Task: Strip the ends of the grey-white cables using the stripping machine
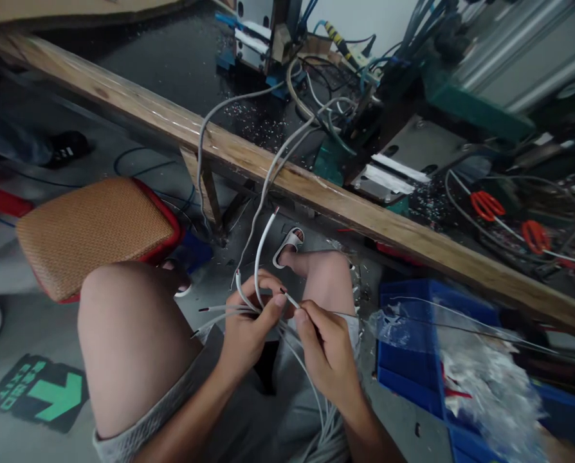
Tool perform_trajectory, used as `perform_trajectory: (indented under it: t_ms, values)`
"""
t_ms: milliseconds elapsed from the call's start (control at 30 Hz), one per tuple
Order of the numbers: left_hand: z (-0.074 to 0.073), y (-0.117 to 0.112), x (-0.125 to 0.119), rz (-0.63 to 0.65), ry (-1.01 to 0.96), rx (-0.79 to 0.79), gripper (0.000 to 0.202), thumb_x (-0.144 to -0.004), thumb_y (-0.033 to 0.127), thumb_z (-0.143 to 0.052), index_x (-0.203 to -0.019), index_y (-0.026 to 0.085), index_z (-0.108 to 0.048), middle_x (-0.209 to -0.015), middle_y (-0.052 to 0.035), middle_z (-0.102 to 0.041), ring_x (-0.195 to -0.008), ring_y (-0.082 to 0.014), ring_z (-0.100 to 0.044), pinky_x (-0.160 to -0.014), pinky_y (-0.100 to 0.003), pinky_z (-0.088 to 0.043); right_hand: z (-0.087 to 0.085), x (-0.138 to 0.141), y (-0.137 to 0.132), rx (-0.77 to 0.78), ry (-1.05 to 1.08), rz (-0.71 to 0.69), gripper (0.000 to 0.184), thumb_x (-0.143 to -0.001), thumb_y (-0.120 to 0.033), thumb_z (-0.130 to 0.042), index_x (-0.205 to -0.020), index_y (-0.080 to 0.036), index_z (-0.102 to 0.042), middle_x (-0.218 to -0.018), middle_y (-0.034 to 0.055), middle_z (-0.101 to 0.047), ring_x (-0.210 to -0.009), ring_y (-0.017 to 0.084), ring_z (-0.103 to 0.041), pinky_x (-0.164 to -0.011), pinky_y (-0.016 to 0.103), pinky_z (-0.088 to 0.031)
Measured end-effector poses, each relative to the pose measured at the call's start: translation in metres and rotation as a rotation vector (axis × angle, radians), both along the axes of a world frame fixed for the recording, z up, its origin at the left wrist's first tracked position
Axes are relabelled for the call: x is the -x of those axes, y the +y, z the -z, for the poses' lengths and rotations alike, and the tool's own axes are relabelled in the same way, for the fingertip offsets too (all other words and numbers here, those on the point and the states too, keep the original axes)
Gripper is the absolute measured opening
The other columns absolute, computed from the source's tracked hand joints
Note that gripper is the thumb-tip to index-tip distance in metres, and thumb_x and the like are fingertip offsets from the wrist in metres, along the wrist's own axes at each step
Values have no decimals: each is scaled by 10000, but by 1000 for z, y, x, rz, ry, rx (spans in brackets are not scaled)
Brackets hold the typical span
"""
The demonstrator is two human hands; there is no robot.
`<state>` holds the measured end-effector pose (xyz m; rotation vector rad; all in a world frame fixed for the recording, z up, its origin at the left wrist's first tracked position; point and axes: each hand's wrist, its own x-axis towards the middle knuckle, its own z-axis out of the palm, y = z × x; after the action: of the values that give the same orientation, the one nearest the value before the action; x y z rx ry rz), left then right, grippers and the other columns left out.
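My left hand (246, 331) is closed round several light grey cables (263, 247), whose ends fan out to the left and upward past the fingers. Some of these ends have dark or reddish tips. Close beside it, my right hand (328, 347) pinches one thin grey cable (292, 299) just behind its dark tip, and that tip meets the left thumb and fingertips. Below both hands, a loose bundle of grey cable (325, 431) trails down over my lap. How the cables cross inside the left palm is hidden by the fingers.
Ahead runs a wood-edged bench (162, 119) with green machines (475, 103) and grey cables hanging over its edge. A woven-topped stool (94, 235) stands left. At right, blue bins (408, 360) hold clear plastic bags (490, 379); orange-handled scissors (487, 206) lie on the bench.
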<state>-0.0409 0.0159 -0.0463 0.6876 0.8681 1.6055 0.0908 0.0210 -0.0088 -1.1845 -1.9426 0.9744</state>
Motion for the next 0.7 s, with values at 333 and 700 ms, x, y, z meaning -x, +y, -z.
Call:
perform_trajectory:
  t_ms: [333,700]
  values:
    - [-11,3,15,91,264,-6,103,-864,190,-671,-771,182,-627,-713,19,-554,-635,-82,-487,-568,-179,-388,-4,-11,14,-63,-84,-146,192,-1042,-192,-448,-869,-185,-531,-742,-35,-532,-648,82,-523,-617,200,-371]
    - [-7,0,-1,-52,206,71,142,-868,183,-695,-730,198,-663,-694,44,-577,-630,-74,-522,-590,-182,-413,14,19,-6,-102,29,196,180,-1020,-199,-485,-898,-162,-611,-585,-67,-471,-447,54,-392,-457,193,-301]
